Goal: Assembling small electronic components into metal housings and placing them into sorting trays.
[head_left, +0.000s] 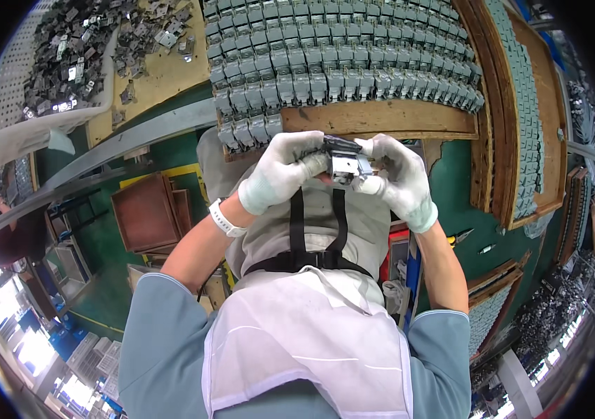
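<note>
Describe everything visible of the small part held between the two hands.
The part is small and blocky, dark along its top, with a bright, metallic-looking face below and a grey piece toward its right side. The gloved left hand grips it from the left and the gloved right hand from the right, partly covering its ends. It is held up between them, on the person's side of the near edge of the wooden tray. Finer detail is too small to make out.
</note>
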A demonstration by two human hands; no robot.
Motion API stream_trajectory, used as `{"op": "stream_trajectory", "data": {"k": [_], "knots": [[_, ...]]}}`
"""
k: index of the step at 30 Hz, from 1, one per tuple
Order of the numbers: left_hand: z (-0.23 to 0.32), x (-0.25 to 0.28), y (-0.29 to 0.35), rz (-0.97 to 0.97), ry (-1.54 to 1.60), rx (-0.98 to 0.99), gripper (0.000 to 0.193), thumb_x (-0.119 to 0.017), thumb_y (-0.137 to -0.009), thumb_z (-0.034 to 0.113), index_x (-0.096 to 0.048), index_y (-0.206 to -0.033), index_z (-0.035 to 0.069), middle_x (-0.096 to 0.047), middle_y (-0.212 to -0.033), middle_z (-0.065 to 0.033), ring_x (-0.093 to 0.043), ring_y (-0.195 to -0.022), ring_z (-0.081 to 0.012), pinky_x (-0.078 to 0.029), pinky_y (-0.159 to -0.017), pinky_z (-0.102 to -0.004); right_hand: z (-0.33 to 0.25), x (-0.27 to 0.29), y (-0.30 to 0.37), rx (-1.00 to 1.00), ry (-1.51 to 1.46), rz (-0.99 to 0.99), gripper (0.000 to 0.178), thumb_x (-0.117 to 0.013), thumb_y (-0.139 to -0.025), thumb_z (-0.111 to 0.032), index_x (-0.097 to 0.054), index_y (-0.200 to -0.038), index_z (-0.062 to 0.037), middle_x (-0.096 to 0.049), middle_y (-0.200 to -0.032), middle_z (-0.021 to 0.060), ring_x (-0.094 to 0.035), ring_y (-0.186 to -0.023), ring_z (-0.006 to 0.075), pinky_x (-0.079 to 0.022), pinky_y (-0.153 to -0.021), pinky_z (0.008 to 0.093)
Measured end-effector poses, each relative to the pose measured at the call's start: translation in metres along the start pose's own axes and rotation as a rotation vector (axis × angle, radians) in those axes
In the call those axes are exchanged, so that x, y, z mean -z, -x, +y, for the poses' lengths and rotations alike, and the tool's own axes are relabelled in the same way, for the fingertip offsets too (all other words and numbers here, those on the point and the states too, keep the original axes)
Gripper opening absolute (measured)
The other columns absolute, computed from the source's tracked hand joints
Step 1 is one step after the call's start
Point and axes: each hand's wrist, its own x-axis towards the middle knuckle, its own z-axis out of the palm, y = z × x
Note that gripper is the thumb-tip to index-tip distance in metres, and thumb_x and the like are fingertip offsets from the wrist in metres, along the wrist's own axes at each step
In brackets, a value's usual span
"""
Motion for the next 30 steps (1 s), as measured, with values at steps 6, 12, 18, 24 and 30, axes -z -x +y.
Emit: {"op": "stream_trajectory", "data": {"k": [6, 12, 18, 24, 30], "knots": [[-0.014, -0.025, 0.013, 0.178, -0.040, -0.132, 0.025, -0.047, -0.096, -0.005, -0.059, -0.118, -0.006, -0.065, -0.104, -0.0077, -0.062, -0.092, -0.0116, -0.057, -0.078, -0.0277, 0.003, -0.010, 0.000, 0.115, 0.007, 0.095, 0.050, -0.084, -0.075, -0.025, -0.056, -0.105, 0.0040, -0.059, -0.106, 0.0074, -0.055, -0.098, 0.0140, -0.043, -0.093, 0.0290], [-0.021, -0.004, 0.020, 0.314, -0.361, -0.329, 0.019, -0.053, -0.093, -0.003, -0.060, -0.110, -0.007, -0.067, -0.085, -0.0106, -0.062, -0.076, -0.0113, -0.051, -0.069, -0.0265, -0.014, -0.032, -0.007, -0.103, -0.140, 0.062, 0.066, -0.083, -0.076, -0.025, -0.054, -0.127, 0.0039, -0.061, -0.110, 0.0064, -0.058, -0.096, 0.0116, -0.049, -0.088, 0.0279], [-0.011, 0.006, 0.024, 0.260, -0.348, -0.323, 0.010, -0.055, -0.090, -0.004, -0.061, -0.097, -0.007, -0.063, -0.072, -0.0121, -0.059, -0.068, -0.0097, -0.049, -0.061, -0.0282, -0.008, -0.029, -0.015, -0.122, -0.133, -0.023, 0.069, -0.089, -0.070, -0.023, -0.055, -0.124, 0.0019, -0.062, -0.110, 0.0046, -0.060, -0.097, 0.0121, -0.049, -0.087, 0.0277], [0.002, 0.014, 0.031, 0.136, -0.508, -0.302, 0.007, -0.056, -0.089, -0.004, -0.060, -0.093, -0.007, -0.060, -0.071, -0.0142, -0.060, -0.063, -0.0163, -0.048, -0.059, -0.0293, -0.022, -0.027, -0.014, -0.004, 0.354, -0.084, 0.058, -0.088, -0.067, -0.028, -0.063, -0.108, 0.0040, -0.066, -0.093, 0.0076, -0.061, -0.085, 0.0135, -0.049, -0.079, 0.0288], [-0.012, -0.006, 0.039, 0.290, -0.478, -0.390, 0.007, -0.056, -0.090, -0.005, -0.060, -0.096, -0.008, -0.061, -0.073, -0.0133, -0.060, -0.062, -0.0174, -0.048, -0.059, -0.0298, -0.021, -0.033, -0.006, 0.186, 0.421, -0.015, 0.055, -0.086, -0.070, -0.028, -0.064, -0.107, 0.0046, -0.066, -0.096, 0.0113, -0.062, -0.085, 0.0160, -0.050, -0.081, 0.0306]]}}
